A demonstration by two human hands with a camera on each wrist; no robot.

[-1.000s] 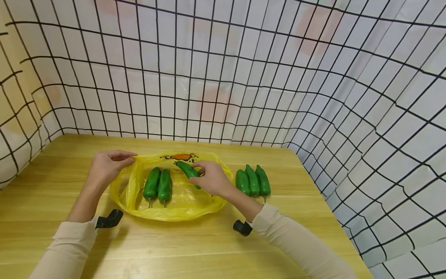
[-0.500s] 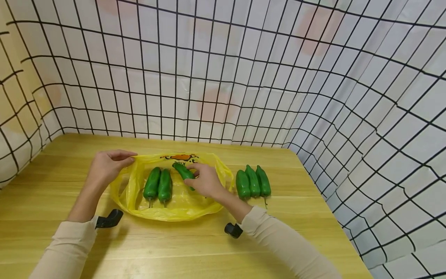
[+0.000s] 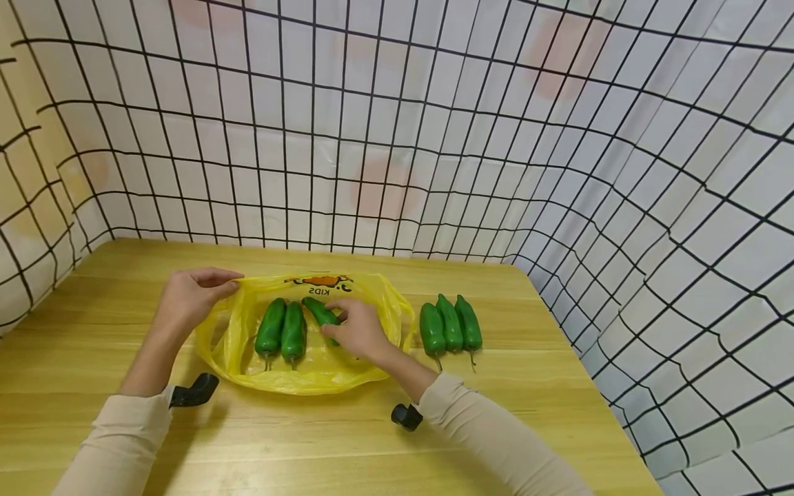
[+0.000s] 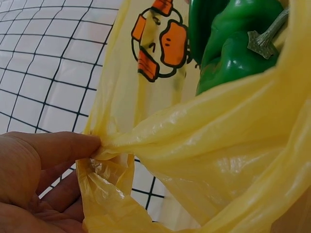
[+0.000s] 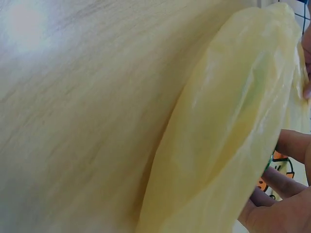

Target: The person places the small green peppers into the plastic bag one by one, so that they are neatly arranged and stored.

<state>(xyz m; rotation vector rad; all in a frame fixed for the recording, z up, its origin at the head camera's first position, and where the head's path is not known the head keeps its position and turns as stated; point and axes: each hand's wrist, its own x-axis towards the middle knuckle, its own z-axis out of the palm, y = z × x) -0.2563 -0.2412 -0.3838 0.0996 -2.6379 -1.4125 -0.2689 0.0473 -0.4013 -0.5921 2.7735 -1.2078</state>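
A yellow plastic bag (image 3: 335, 380) lies spread on the table with its mouth toward me. At its far left corner, my left hand (image 3: 189, 297) pinches the rim between thumb and fingers; the left wrist view shows the gathered film (image 4: 112, 145) at the fingertips. Inside the bag, two green peppers, one (image 3: 271, 327) beside another (image 3: 293, 331), lie side by side with stems toward me. Just right of them, my right hand (image 3: 358, 331) holds a third green pepper (image 3: 319, 313) by its sides, tip pointing away. The right wrist view mostly hides that pepper behind the bag.
Right of the bag, a row of three green peppers (image 3: 449, 324) lies on the wooden table (image 3: 310, 441). White walls with a black grid (image 3: 347, 124) stand behind and to the right. Black wrist mounts (image 3: 195, 390) stick out below both forearms.
My right hand has moved left and slightly down with its pepper, bringing it closer to the two in the bag. The left hand has stayed still.
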